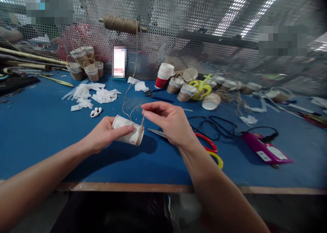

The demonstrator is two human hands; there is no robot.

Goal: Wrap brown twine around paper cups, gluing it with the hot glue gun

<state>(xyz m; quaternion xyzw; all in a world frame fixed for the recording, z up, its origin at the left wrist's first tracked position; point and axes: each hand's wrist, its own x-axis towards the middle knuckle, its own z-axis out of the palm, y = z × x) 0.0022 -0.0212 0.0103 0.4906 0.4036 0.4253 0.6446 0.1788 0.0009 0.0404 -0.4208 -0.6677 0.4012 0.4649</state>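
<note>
My left hand [103, 134] is wrapped round a white paper cup [127, 131] lying on its side, base toward the right. A few turns of brown twine sit round the cup's base end. My right hand [170, 122] pinches the twine [133, 111] just above that end. The twine runs up to a spool [121, 24] mounted on the mesh wall. Red and yellow handled scissors [209, 148] lie on the blue table [38, 131] under my right wrist.
Finished twine-wrapped cups [84, 65] stand at the back left; more cups and a stack of paper cups [163, 75] are at the back right. White paper scraps [94, 94], a purple glue gun [263, 148] with black cord and small shells [95, 113] lie around.
</note>
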